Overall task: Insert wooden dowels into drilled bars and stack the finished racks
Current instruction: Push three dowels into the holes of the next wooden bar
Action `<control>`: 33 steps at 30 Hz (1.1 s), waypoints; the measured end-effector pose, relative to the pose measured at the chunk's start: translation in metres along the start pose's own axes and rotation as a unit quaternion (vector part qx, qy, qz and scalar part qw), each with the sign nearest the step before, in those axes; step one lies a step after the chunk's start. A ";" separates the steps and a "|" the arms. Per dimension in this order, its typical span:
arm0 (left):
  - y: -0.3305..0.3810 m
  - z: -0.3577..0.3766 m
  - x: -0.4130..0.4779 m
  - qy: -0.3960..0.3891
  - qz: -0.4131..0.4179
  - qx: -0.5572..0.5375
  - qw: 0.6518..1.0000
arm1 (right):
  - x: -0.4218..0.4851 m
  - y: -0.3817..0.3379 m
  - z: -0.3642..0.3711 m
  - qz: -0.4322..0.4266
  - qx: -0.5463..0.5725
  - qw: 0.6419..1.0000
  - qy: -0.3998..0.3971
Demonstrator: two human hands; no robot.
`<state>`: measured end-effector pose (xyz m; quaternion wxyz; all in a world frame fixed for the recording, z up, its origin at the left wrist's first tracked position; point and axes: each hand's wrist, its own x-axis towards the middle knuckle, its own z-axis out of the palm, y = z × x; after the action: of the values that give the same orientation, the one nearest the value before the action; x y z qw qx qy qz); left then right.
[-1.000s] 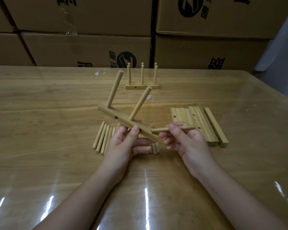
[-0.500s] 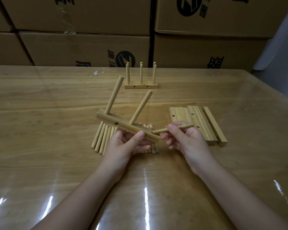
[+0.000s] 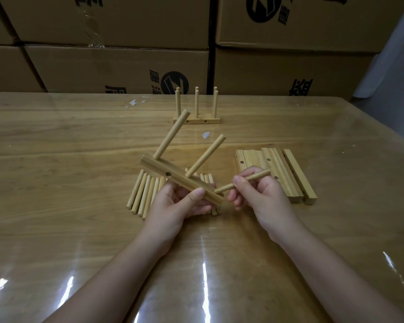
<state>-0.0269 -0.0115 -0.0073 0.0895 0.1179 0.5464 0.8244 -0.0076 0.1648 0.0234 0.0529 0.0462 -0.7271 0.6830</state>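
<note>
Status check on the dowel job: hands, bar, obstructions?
Left hand grips drilled bar, two dowels seated. Right hand pinches third dowel, tip at bar's near end, not inserted. Nothing in the way.

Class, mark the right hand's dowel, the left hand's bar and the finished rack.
dowel (image 3: 258,176), head view, upper shaft
bar (image 3: 156,168), head view, front face
finished rack (image 3: 196,121), head view, base bar
</note>
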 end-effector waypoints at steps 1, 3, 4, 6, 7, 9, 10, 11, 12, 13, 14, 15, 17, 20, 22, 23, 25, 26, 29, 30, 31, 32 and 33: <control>0.000 0.000 0.000 -0.002 0.000 0.001 1.000 | 0.000 0.000 0.000 -0.002 -0.006 1.000 -0.002; 0.000 0.000 -0.001 -0.003 0.001 0.004 1.000 | -0.001 -0.001 -0.002 -0.005 -0.018 1.000 -0.005; 0.000 0.000 -0.001 -0.003 0.001 0.005 1.000 | -0.001 -0.001 -0.002 -0.006 -0.024 1.000 -0.006; 0.000 0.001 -0.001 -0.002 -0.001 0.009 1.000 | -0.001 -0.002 -0.002 -0.006 -0.036 0.999 -0.009; 0.000 0.001 -0.001 -0.001 -0.001 0.011 1.000 | -0.001 -0.002 -0.002 -0.008 -0.041 0.999 -0.009; 0.001 0.002 -0.001 0.002 -0.002 0.013 1.000 | -0.001 -0.001 -0.002 -0.011 -0.050 0.999 -0.007; 0.001 0.002 -0.002 0.002 -0.003 0.015 1.000 | -0.001 -0.001 -0.001 -0.011 -0.054 0.998 -0.005; 0.001 0.003 -0.002 0.000 -0.003 0.019 1.000 | -0.002 0.000 -0.001 -0.012 -0.059 0.998 -0.005; 0.001 0.003 -0.002 -0.004 -0.005 0.023 1.000 | -0.002 0.000 -0.001 -0.014 -0.067 0.998 -0.006; 0.001 0.004 -0.003 -0.009 -0.009 0.027 1.000 | -0.003 0.001 0.000 -0.017 -0.077 0.997 -0.009; 0.001 0.004 -0.003 -0.013 -0.012 0.029 0.999 | -0.003 0.001 0.001 -0.020 -0.088 0.996 -0.010; 0.001 0.004 -0.003 -0.014 -0.014 0.030 0.999 | -0.004 0.002 0.002 -0.021 -0.096 0.995 -0.010; 0.001 0.004 -0.003 -0.012 -0.015 0.030 0.999 | -0.003 0.003 0.003 -0.023 -0.103 0.994 -0.008; 0.001 0.003 -0.003 -0.014 -0.017 0.037 0.999 | -0.003 0.003 0.004 -0.021 -0.110 0.994 -0.008; 0.000 0.002 -0.003 -0.015 -0.018 0.042 0.999 | -0.003 0.003 0.004 -0.015 -0.106 0.994 -0.006; -0.001 0.002 -0.003 -0.015 -0.017 0.044 0.999 | -0.003 0.003 0.004 -0.010 -0.103 0.995 -0.005; 0.000 0.002 -0.003 -0.019 -0.014 0.051 0.998 | -0.003 0.003 0.004 0.002 -0.097 0.995 0.001; 0.000 0.003 -0.003 -0.020 -0.013 0.055 0.998 | -0.003 0.003 0.004 0.005 -0.093 0.996 0.006; 0.002 0.004 -0.003 -0.021 -0.008 0.073 0.997 | -0.004 0.004 0.006 -0.007 -0.072 0.997 0.018; 0.002 0.004 -0.003 -0.021 -0.006 0.080 0.997 | -0.004 0.004 0.006 -0.012 -0.063 0.998 0.018; 0.003 0.004 -0.003 -0.021 -0.005 0.083 0.996 | -0.004 0.003 0.006 -0.016 -0.052 0.998 0.020; 0.003 0.003 -0.002 -0.019 -0.006 0.081 0.997 | -0.003 0.002 0.005 -0.018 -0.037 0.999 0.025; 0.003 0.003 -0.002 -0.017 -0.010 0.073 0.997 | -0.002 0.001 0.003 -0.018 -0.016 0.999 0.034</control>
<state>-0.0242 -0.0104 -0.0031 0.0982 0.1325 0.6049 0.7791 -0.0057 0.1622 0.0223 0.0904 0.0350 -0.7346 0.6716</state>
